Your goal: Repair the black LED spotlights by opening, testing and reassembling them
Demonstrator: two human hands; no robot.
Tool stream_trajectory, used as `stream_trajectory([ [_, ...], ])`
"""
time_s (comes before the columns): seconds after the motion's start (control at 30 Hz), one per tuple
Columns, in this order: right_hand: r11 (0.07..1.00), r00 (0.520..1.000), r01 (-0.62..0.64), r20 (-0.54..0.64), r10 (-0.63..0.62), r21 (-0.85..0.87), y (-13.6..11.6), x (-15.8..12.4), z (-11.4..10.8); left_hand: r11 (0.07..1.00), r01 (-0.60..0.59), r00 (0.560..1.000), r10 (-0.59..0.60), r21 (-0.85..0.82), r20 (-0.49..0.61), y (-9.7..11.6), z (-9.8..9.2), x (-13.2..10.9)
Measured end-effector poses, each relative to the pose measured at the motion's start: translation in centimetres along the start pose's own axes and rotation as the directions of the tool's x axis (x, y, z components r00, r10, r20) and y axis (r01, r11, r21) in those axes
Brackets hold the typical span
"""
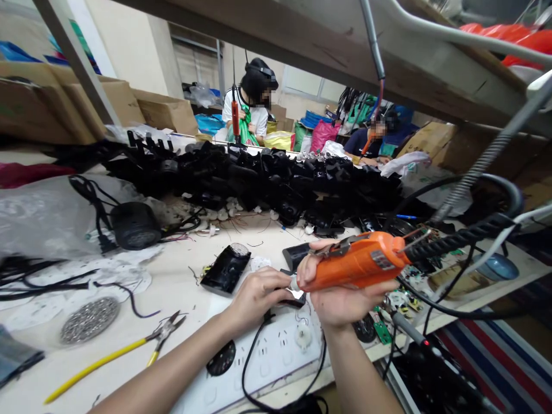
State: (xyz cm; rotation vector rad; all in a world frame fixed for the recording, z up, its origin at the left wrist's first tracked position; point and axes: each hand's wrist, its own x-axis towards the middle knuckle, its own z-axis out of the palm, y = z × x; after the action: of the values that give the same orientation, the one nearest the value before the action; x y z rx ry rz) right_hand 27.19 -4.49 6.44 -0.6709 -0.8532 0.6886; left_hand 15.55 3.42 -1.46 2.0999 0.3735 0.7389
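My right hand (345, 302) is wrapped around an orange electric screwdriver (360, 263), whose front end points left. That tip meets a small black plastic part (297, 300), with something white on it. My left hand (261, 290) grips this part, its fingers bent over the top and partly hiding it. Beneath both hands lies a white power strip (263, 359) with a black cord running across it. Just left of my left hand rests a glossy black housing (226, 270) with a round end. Another black housing (296, 254) sits behind the screwdriver.
Yellow-handled cutters (161, 333) lie open beside a round heap of screws (90, 319). Black plastic parts (259, 172) are piled along the back. A soldering iron (414, 330) and circuit boards (382, 328) are at right. Two people (254, 103) work beyond the bench.
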Motion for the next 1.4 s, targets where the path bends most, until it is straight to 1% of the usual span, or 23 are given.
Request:
stream_trajectory([
  [0.1,0.999,1.000,-0.030,-0.001,0.030,-0.012,1.4,0.8,-0.3,0.989,0.114,0.993,-0.114,0.097,-0.006,-0.3,-0.1,0.6],
  [0.2,0.997,0.998,-0.068,0.008,0.068,-0.032,3.0,1.6,-0.8,0.972,0.172,0.985,-0.175,0.162,0.002,-1.1,0.2,1.2],
  [0.3,0.994,0.997,-0.075,0.022,0.077,-0.079,4.2,2.0,-1.2,0.969,0.188,0.981,-0.194,0.163,0.021,-2.0,0.9,1.5],
  [0.4,0.992,0.997,-0.076,0.025,0.079,-0.104,4.8,2.1,-1.4,0.962,0.213,0.975,-0.220,0.168,0.024,-2.4,1.3,1.7],
  [0.57,0.987,0.994,-0.105,0.016,0.108,-0.125,5.0,2.2,-1.5,0.962,0.221,0.972,-0.231,0.162,0.041,-2.2,1.1,1.7],
  [0.7,0.976,0.994,-0.106,0.012,0.110,-0.192,5.3,2.2,-1.5,0.960,0.225,0.971,-0.235,0.168,0.043,-2.1,0.9,1.8],
  [0.8,0.966,0.991,-0.120,0.030,0.130,-0.230,5.6,2.1,-1.5,0.961,0.220,0.972,-0.230,0.168,0.047,-2.1,0.9,1.9],
  [0.93,0.964,0.987,-0.136,0.052,0.152,-0.227,5.5,2.1,-1.2,0.962,0.212,0.974,-0.222,0.173,0.042,-2.0,0.9,1.8],
  [1.1,0.974,0.988,-0.147,0.019,0.153,-0.170,4.2,2.2,-0.5,0.964,0.187,0.982,-0.190,0.187,-0.001,-1.4,0.0,1.2],
  [1.23,0.982,0.985,-0.153,0.059,0.160,-0.113,3.2,2.1,-0.1,0.979,0.188,0.981,-0.184,0.077,-0.053,-1.4,-0.5,1.0],
  [1.4,0.990,0.988,-0.119,0.090,0.126,-0.077,2.3,1.9,0.1,0.969,0.230,0.969,-0.237,-0.086,-0.076,-2.0,-0.2,0.9],
])
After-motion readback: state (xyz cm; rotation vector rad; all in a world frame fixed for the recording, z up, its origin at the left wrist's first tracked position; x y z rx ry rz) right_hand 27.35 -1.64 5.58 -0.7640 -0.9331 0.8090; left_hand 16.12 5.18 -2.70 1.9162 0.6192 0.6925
